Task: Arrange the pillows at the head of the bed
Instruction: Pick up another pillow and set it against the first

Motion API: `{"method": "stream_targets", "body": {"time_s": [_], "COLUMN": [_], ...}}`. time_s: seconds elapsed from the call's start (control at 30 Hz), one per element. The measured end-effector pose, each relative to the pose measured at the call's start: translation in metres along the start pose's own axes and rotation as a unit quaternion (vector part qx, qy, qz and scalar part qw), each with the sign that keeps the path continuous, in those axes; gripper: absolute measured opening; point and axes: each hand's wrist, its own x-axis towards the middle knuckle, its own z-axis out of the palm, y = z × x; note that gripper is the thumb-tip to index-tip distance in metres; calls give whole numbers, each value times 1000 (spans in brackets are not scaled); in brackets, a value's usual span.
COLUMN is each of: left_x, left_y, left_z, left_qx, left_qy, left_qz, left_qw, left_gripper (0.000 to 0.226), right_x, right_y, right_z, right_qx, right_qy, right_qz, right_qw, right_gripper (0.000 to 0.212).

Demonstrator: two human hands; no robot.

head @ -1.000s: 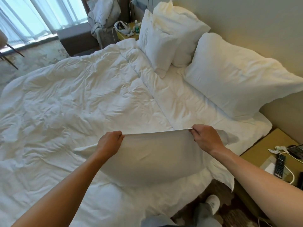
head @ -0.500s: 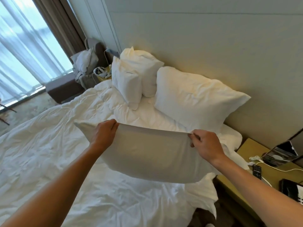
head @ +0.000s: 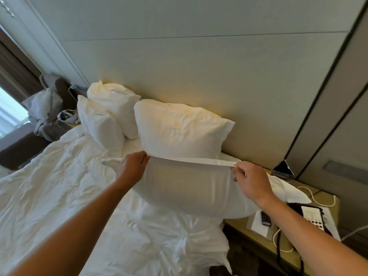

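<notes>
Held pillow [head: 189, 188] raised and carried closer to headboard wall [head: 199, 76] since earlier frames; view tilted up. Pillow suspended in air by top edge, above duvet [head: 59, 196], just before upright pillow [head: 179, 128]. Left hand [head: 132, 167] clamped on top edge near left corner, fingers curled over. Right hand [head: 252, 181] pinched on top edge near right corner. Two more pillows [head: 105, 116] stacked against wall farther left. Nightstand [head: 249, 234] at right, remote [head: 265, 218] and phone [head: 312, 216] seen on it.
</notes>
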Motion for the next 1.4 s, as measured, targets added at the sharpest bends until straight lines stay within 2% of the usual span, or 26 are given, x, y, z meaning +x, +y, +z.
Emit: {"method": "stream_targets", "body": {"time_s": [0.2,0.47,0.6,0.87,1.13,1.23,1.4], "left_x": [43,103,131,157,200,219,229], "left_y": [35,27,5,-65,-117,-135,-164], "left_z": [23,52,70,135,122,109,119], "left_qx": [2,16,13,14,6,8,5], "left_qy": [-14,-23,-52,-136,-123,-105,-123], "left_qz": [58,81,70,50,51,49,-6], "left_qw": [998,996,996,989,991,993,992], "left_gripper": [34,27,26,32,34,35,39], "right_x": [10,42,61,83,127,142,159], "right_y": [28,33,28,26,-3,-20,-37], "right_z": [-19,-3,25,104,136,150,195], "right_qx": [-15,-29,-37,-63,-77,-69,-51], "right_qy": [14,2,-30,-147,-194,-208,-222], "right_qz": [35,54,93,178,188,179,190], "right_qw": [999,998,995,971,960,959,955], "right_gripper": [36,41,41,33,41,36,34]}}
